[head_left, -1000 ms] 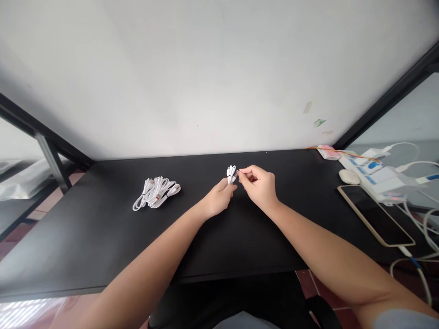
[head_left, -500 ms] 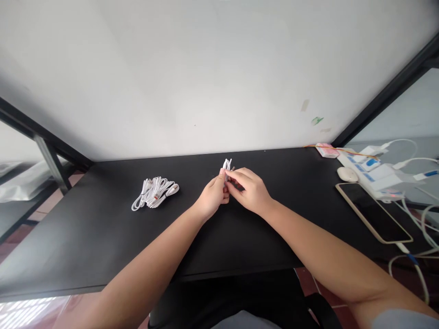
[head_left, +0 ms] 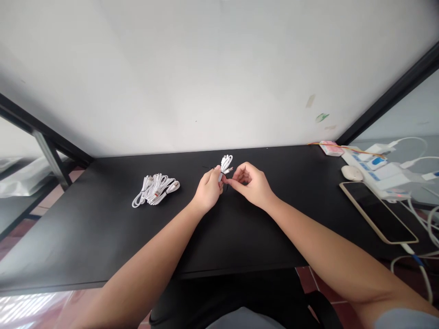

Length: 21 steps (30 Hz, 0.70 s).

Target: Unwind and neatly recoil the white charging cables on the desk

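My left hand is closed around a small coiled white USB cable, whose loops and metal plug stick out above the fingers. A thin black tie runs round the coil. Close against it on the right, my right hand pinches the tie's dark strand between thumb and forefinger. The fingers partly hide the strand. To the left of my hands, several white cables lie bundled in a heap, with black ties round them and plugs showing.
The black desk meets a white wall at the back. At the right lie a phone with a charging cable, a white earbud case, a pink-and-white box and a power strip full of plugs.
My right hand has drawn slightly away from the coil, its fingers more spread apart. The coil's loops now show more, and the black tie has come into sight. The view has shifted slightly.
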{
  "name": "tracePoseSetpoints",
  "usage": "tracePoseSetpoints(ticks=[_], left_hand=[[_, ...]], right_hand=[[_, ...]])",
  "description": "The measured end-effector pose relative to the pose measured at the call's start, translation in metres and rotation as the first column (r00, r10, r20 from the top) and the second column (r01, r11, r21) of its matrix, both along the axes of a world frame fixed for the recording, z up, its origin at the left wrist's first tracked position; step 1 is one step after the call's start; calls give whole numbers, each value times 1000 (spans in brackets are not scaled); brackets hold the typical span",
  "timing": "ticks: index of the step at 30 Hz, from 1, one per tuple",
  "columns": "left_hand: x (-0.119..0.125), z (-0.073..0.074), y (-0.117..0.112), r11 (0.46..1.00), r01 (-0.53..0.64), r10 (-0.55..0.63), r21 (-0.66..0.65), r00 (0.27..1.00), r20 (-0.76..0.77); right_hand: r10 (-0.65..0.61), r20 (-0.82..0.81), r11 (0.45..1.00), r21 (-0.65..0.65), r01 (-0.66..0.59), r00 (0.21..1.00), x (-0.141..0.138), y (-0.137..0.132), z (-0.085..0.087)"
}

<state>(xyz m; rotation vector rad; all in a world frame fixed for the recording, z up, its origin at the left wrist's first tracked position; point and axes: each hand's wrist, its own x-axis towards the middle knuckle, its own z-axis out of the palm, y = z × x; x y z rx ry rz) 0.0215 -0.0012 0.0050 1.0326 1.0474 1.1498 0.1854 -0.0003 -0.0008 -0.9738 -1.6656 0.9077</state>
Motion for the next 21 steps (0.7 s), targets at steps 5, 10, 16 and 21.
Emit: tracePoseSetpoints(ticks=[5,10,16,21], left_hand=[[-4,1,0,997,57,-55,54,998,-29],[-5,2,-1,993,93,-87,79,993,-77],[-4,2,0,992,120,-115,30,984,-134],[-4,2,-2,990,138,-137,-5,980,-144]], right_hand=[[197,-99,952,-219,-215,975,4,9,-9],[280,-141,924,-230,-306,950,7,9,-7],[263,-2,954,-149,-260,965,9,6,-5],[254,-60,935,-239,-261,965,9,10,-7]])
